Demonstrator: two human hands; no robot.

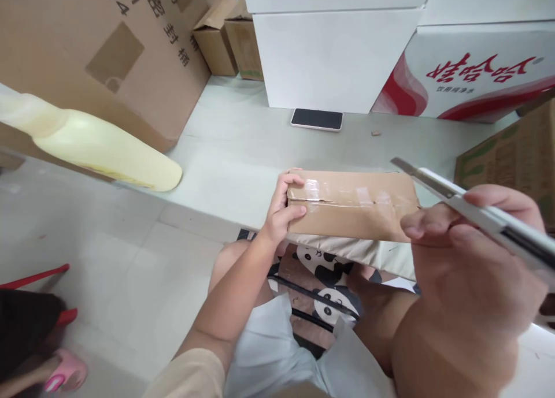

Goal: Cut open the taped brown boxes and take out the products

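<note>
A brown cardboard box (347, 213), its seam covered by clear tape, rests at the near edge of the pale table. My left hand (282, 204) grips its left end, thumb on the near side and fingers over the far side. In my right hand (472, 242), raised close to the camera on the right, is a utility knife (453, 196) with a white handle. Its blade is out and points to the upper left, above the box's right end. The right fingers hide part of the box's right edge.
A phone (317, 119) lies behind the box, before stacked white cartons (329, 57). A yellow bottle (117, 141) stands at the left, near a big cardboard carton (104, 57). Another brown carton (511, 149) is at the right. A person's foot in a pink slipper (67, 372) shows lower left.
</note>
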